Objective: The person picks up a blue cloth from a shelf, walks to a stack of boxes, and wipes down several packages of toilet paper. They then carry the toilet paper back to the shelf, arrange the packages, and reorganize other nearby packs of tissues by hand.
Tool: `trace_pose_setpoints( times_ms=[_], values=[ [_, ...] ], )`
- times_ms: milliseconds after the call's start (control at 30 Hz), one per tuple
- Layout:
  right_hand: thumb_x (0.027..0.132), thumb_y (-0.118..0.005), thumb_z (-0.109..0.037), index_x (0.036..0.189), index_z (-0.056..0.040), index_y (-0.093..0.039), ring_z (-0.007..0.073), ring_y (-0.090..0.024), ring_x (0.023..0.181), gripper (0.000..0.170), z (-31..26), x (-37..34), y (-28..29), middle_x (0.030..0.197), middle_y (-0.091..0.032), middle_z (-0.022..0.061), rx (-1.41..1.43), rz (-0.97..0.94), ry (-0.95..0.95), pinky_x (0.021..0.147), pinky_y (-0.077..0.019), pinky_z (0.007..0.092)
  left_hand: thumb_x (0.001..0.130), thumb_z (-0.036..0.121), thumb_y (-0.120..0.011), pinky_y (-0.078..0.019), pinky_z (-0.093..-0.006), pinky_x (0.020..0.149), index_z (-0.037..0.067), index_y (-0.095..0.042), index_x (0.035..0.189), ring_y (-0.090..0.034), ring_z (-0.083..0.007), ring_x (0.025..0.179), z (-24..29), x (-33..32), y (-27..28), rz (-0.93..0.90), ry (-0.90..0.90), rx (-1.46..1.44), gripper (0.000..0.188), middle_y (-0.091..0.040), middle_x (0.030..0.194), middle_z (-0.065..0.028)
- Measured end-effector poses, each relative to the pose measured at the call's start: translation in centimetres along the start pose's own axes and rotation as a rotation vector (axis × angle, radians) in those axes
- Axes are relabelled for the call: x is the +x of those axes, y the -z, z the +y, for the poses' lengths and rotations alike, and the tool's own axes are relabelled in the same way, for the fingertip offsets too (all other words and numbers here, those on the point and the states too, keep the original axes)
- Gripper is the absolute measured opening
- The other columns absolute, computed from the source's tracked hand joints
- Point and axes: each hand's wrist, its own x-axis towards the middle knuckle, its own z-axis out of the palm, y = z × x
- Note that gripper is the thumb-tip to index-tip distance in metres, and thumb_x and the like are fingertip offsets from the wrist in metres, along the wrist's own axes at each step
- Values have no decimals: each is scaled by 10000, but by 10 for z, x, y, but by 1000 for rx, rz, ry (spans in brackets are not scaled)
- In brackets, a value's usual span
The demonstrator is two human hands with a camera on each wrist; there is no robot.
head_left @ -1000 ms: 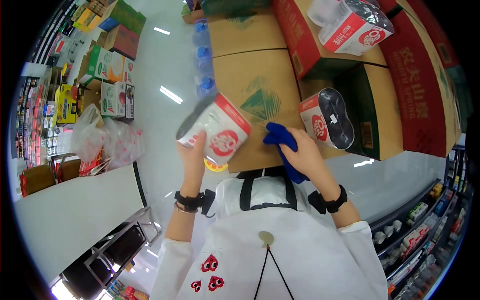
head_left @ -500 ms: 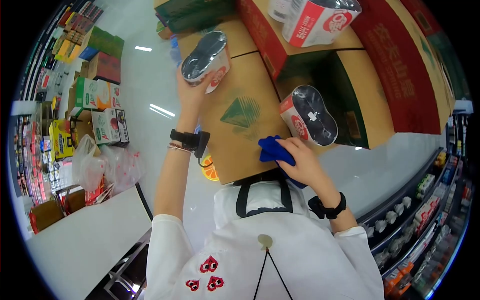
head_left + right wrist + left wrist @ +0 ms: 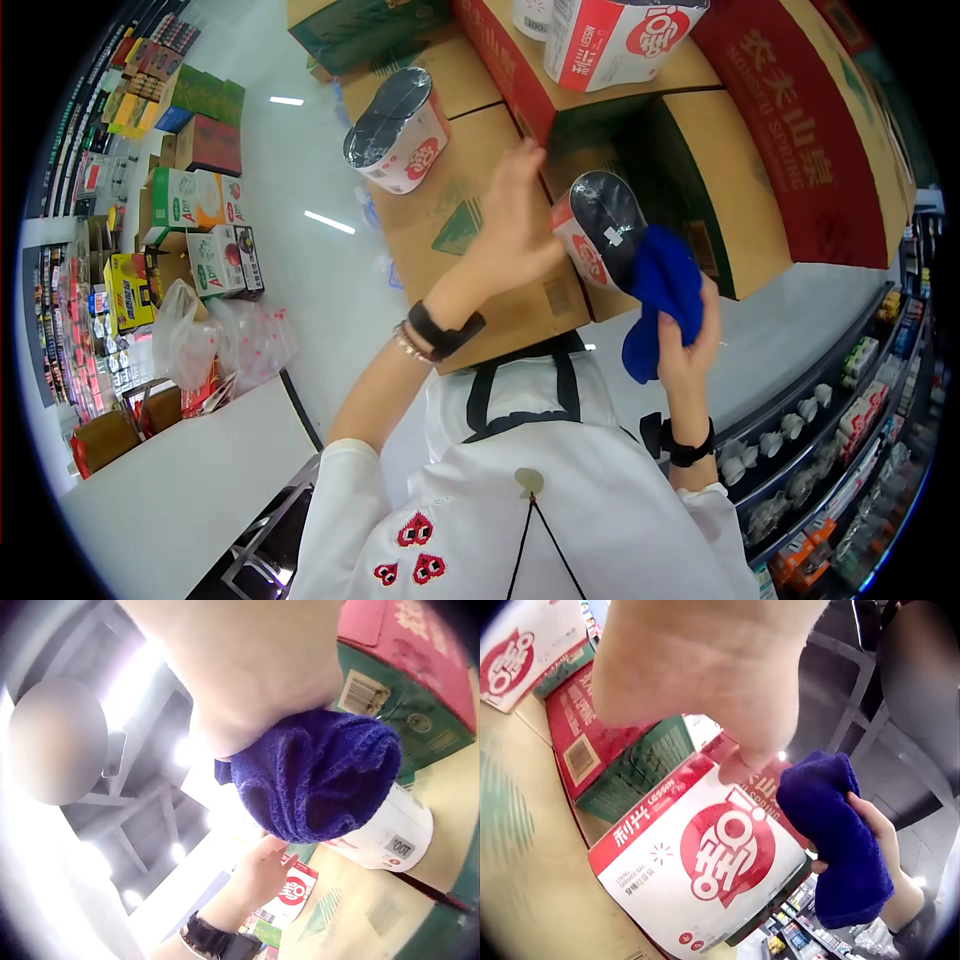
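Observation:
My left hand reaches over the brown carton, fingers extended, beside a white-and-red pack with a dark wrapped top. In the left wrist view its fingertips are at the upper edge of that pack; contact is unclear. A bunched blue cloth is gripped in my right hand, at the pack's right side. The right wrist view shows the cloth under the right hand. A similar pack stands on the carton at the upper left, untouched.
An open carton lies right of the near pack. Another pack stands on a red-sided carton at the top. Plastic bags and a white tabletop are at the left, store shelves at the right.
My left hand has let go of one pack, now standing at the carton's upper left, and moved right to the other pack. My right hand has shifted right with the cloth.

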Motion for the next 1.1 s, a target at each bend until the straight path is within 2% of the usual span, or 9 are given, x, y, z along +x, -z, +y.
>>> trace_pose_setpoints(
  times_ms=[133,367,467,633,733,833,900,933,1100],
  values=[
    [735,-671,-55,1339,-24,-613,399,-591,1163,608,4,4,-17,1264,-582,216,-199,-107,76,1021,-470,437,782,161,-793,-328,-390,1190,-35,-126,1608,-408,-389,1453,-13,4,-26,-337,210,-530,1080,-402,1540,-253],
    [654,-659,-67,1284,-39,-646,396,-597,1143,631,22,8,-20,1271,-596,215,14,-142,81,1011,-476,433,668,254,-934,-413,-436,1089,-37,-378,1459,-498,-351,1270,10,-34,20,-322,187,-152,1010,-509,1349,-209],
    [667,-656,-70,1266,-52,-659,380,-606,1155,599,9,27,-33,1277,-613,207,3,-229,71,1012,-476,419,598,241,-997,-463,-426,1030,0,-443,1199,-505,-345,1229,21,-62,17,-75,153,-101,852,-454,1348,-198],
    [706,-670,-82,1242,-68,-681,358,-615,1147,536,2,60,-73,1244,-638,178,80,-265,190,974,-504,406,641,175,-984,-478,-379,1063,-4,-380,1294,-528,-278,1300,18,-96,-1,156,339,-310,907,-438,1412,-177],
    [704,-774,-148,1266,-83,-659,375,-618,1039,576,-44,63,-88,1180,-631,158,-306,-272,274,880,-530,455,642,241,-979,-503,-409,998,-30,-424,1349,-599,-335,1197,29,-97,3,246,419,-338,939,-551,1298,-200],
    [644,-818,-181,1260,-111,-669,333,-619,968,637,-71,28,-105,1155,-631,116,-353,-425,428,779,-545,432,718,182,-902,-520,-388,955,4,-522,1343,-645,-303,1134,37,-94,7,264,269,-331,753,-633,1229,-159],
    [637,-818,-165,1255,-120,-676,320,-619,950,636,-70,19,-107,1152,-632,105,-328,-406,462,770,-546,423,737,159,-871,-528,-379,936,27,-594,1297,-662,-278,1116,38,-102,7,230,283,-160,638,-663,1200,-123],
    [631,-818,-149,1251,-128,-684,307,-618,931,636,-69,16,-108,1148,-633,94,-305,-382,491,762,-546,414,736,172,-872,-534,-379,926,31,-626,1258,-674,-257,1101,39,-102,6,243,357,-322,594,-684,1168,-107],
    [645,-811,-102,1263,-189,-691,300,-633,961,636,-49,38,-81,1157,-629,85,-335,-372,387,783,-552,405,600,272,-1008,-504,-394,988,-20,-466,1332,-611,-315,1192,36,-106,-8,278,489,-288,956,-583,1287,-184]
  ],
)
